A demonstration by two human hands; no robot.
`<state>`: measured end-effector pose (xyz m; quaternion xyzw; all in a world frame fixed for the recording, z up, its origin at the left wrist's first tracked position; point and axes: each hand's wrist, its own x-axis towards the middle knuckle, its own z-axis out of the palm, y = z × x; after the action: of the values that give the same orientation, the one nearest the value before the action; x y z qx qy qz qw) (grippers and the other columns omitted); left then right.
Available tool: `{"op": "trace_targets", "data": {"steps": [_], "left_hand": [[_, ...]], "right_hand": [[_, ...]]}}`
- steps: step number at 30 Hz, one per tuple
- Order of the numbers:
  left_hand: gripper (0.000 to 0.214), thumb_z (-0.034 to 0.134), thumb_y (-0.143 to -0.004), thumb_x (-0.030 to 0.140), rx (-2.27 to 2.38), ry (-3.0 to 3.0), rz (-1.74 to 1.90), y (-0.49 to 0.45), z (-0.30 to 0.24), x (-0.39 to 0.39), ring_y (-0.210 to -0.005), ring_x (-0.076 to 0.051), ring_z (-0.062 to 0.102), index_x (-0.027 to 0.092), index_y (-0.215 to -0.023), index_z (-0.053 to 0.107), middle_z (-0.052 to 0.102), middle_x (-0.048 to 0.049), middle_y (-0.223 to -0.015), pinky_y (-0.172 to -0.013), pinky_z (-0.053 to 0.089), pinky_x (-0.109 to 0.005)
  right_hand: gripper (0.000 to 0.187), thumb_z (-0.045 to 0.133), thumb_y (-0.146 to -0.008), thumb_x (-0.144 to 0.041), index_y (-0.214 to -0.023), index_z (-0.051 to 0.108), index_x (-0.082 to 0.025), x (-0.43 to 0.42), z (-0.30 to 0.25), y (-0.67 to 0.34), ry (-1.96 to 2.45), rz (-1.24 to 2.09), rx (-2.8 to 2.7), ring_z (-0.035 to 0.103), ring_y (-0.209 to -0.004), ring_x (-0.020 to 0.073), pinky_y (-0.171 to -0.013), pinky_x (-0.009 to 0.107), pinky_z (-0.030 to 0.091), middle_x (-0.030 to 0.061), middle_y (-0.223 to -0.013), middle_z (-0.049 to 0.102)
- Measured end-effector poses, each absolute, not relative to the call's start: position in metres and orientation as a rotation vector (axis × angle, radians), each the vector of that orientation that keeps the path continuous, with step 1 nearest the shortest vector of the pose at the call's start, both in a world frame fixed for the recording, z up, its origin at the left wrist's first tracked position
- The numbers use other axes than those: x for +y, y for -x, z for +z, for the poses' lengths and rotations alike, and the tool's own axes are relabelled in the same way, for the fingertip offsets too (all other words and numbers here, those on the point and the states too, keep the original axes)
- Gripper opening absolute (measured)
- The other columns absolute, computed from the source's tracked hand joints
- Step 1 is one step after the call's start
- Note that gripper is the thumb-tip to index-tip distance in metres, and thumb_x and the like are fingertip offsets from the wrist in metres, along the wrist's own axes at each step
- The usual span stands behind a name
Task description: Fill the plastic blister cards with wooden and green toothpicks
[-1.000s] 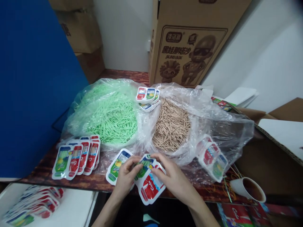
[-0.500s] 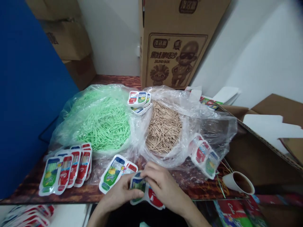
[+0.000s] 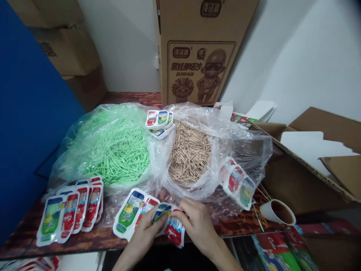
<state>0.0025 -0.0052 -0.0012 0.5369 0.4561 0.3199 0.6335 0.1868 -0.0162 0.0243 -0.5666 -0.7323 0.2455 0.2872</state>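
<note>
Both hands pinch one white soda-print pouch (image 3: 172, 226) at the near table edge. My left hand (image 3: 148, 229) grips its green half and my right hand (image 3: 196, 224) its red half. Another pouch (image 3: 128, 212) lies just left of them. Beyond sit a bag of green sticks (image 3: 113, 148) and a bag of tan sticks (image 3: 188, 152).
Filled pouches (image 3: 70, 210) fan out at the left, more lie on the bags (image 3: 158, 120) and at the right (image 3: 238, 182). A paper cup (image 3: 278, 212) lies tipped at the right. Cardboard boxes (image 3: 200, 49) stand behind, an open carton (image 3: 318, 150) at the right, a blue panel (image 3: 31, 124) at the left.
My view has shifted right and up, so everything slid left. The pouch is held lower and closer to the table edge, with my hands drawn nearer together over it.
</note>
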Motion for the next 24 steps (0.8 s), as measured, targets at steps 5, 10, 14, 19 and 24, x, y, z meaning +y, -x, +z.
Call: {"op": "trace_targets", "data": {"steps": [5,10,14,19,24], "left_hand": [[0.022,0.075,-0.069,0.031,1.06,-1.198,0.725,-0.009,-0.003,-0.005,-0.071,-0.019,0.059,0.016,-0.083,0.068,0.068,-0.0011,-0.074,-0.068,0.047,-0.027],[0.017,0.073,-0.07,0.032,1.167,-1.224,0.774,-0.009,-0.003,-0.003,-0.065,-0.018,0.056,0.016,-0.072,0.068,0.065,0.0002,-0.066,-0.064,0.045,-0.027],[0.019,0.072,-0.071,0.034,1.144,-1.188,0.774,-0.009,-0.009,-0.007,-0.066,-0.017,0.056,0.016,-0.076,0.069,0.064,-0.0002,-0.067,-0.064,0.045,-0.026],[0.025,0.076,-0.066,0.034,1.088,-1.098,0.794,-0.01,-0.01,-0.008,-0.068,-0.017,0.055,0.016,-0.083,0.07,0.064,-0.0004,-0.072,-0.065,0.045,-0.027],[0.022,0.074,-0.069,0.038,1.142,-1.182,0.839,-0.005,-0.011,-0.006,-0.065,-0.017,0.054,0.016,-0.073,0.072,0.063,-0.0005,-0.067,-0.062,0.044,-0.026]], "right_hand": [[0.028,0.053,-0.092,-0.025,-0.064,0.05,-0.02,-0.02,0.025,-0.188,1.491,0.714,-1.857,0.05,-0.065,0.0153,-0.06,0.027,0.034,0.0001,-0.068,0.054],[0.006,0.059,-0.086,-0.017,-0.081,0.058,-0.02,-0.019,0.032,-0.187,1.456,1.026,-1.693,0.056,-0.075,0.0153,-0.068,0.024,0.039,-0.0016,-0.078,0.061],[0.021,0.06,-0.085,-0.018,-0.065,0.052,-0.018,-0.014,0.026,-0.186,1.511,0.944,-1.733,0.052,-0.063,0.0133,-0.061,0.024,0.036,-0.0032,-0.065,0.055],[0.028,0.059,-0.086,-0.022,-0.06,0.05,-0.019,-0.011,0.023,-0.178,1.511,0.702,-1.829,0.048,-0.06,0.0143,-0.058,0.026,0.032,-0.0015,-0.062,0.053],[0.027,0.053,-0.091,-0.028,-0.066,0.055,-0.019,-0.004,0.033,-0.183,1.41,0.92,-1.855,0.053,-0.062,0.014,-0.059,0.025,0.035,-0.0016,-0.065,0.057]]}}
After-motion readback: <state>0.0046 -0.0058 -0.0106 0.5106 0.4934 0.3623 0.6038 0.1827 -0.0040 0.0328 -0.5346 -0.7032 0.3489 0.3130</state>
